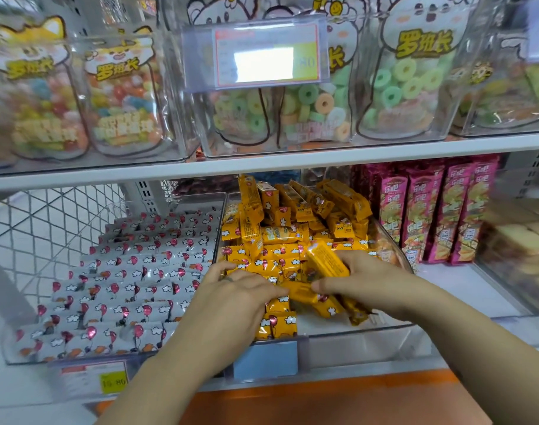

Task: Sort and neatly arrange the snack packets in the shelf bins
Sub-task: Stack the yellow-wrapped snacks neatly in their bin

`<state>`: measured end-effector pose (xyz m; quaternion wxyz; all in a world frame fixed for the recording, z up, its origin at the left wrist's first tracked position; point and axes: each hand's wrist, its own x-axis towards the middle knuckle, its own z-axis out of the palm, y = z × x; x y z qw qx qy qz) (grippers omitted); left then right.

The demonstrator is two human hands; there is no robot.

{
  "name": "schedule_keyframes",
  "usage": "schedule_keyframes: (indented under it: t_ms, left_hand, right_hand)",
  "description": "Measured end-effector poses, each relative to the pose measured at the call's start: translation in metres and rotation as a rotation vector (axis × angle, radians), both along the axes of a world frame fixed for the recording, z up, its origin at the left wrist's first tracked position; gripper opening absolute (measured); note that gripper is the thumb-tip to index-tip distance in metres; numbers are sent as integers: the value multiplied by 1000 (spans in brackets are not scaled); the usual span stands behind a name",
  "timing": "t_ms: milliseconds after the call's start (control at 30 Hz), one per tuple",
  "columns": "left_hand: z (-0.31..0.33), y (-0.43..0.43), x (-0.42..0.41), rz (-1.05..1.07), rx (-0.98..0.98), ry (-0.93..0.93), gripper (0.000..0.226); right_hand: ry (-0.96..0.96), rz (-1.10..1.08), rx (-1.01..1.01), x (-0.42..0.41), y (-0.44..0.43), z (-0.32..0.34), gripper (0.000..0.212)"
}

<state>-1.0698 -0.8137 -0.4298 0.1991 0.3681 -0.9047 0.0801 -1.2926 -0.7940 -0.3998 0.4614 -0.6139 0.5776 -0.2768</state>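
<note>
Yellow snack packets [280, 240] fill a clear bin [354, 335] on the lower shelf, lying loose and crossed at the back and flatter toward the front. The right hand [363, 280] reaches into this bin, its fingers closed around one yellow packet [326, 260] that tilts up out of the heap just above its thumb. The left hand [240, 289] lies palm down on the pile just beside the right one, fingers spread and bent, the fingertips meeting another yellow packet [302, 292] that sits between the two hands; whether it grips that packet or only presses on it cannot be told. A ring [227, 279] shows on one finger of the left hand.

To the left of the left hand a second clear bin [16, 357] holds white packets [133, 271] printed with red balloons, laid in neat overlapping rows. Below the left forearm a yellow price tag [113, 382] sits on that bin's front, and a pale blue label holder [265, 360] hangs on the front of the yellow bin.

Beyond the right hand, further right on the same shelf, pink snack tubes [430, 210] stand upright side by side. Above both hands, on the upper shelf [262, 165], clear bins hold bags of coloured ring sweets [308, 102] and mixed gummies [121, 96], with a price card [265, 53] hung in front. An orange ledge [323, 397] runs below the forearms.
</note>
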Motion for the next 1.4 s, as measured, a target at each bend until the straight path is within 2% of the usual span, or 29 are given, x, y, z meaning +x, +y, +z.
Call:
schedule_keyframes:
  t_ms: [100, 267, 467, 533, 633, 733, 800, 1033, 1200, 1333, 1400]
  left_hand:
    - [0, 0, 0, 1, 0, -8, 39]
    - [0, 0, -1, -11, -13, -15, 41]
    - [-1, -1, 0, -5, -42, -33, 40]
    - [-2, 0, 0, 0, -50, -48, 40]
    - [-2, 0, -1, 19, -87, -59, 42]
    - [-2, 0, 0, 30, -94, -60, 35]
    - [-2, 0, 0, 27, -72, -56, 39]
    - [-1, 4, 2, 33, -8, -19, 40]
    - [2, 12, 2, 33, 38, 50, 37]
    - [3, 12, 1, 38, 46, 37, 52]
    - [3, 11, 1, 39, 66, 38, 49]
  right_hand:
    - [-193, -91, -12, 7, -2, 0, 11]
    - [-364, -205, -46, 19, -9, -3, 16]
    - [-453, -178, -23, 26, -10, -3, 44]
    - [-364, -77, -57, 29, -7, -1, 41]
    - [-187, 11, -126, 34, -3, -4, 27]
    - [-140, -7, -183, 36, -4, -9, 19]
    - [-67, -46, -228, 32, -6, -9, 16]
    - [407, -145, -423, 26, -8, -18, 26]
    - [385, -188, -447, 28, -11, -18, 28]
    - [283, -183, -554, 31, -14, -13, 31]
    - [290, -156, -579, 35, -14, -14, 34]
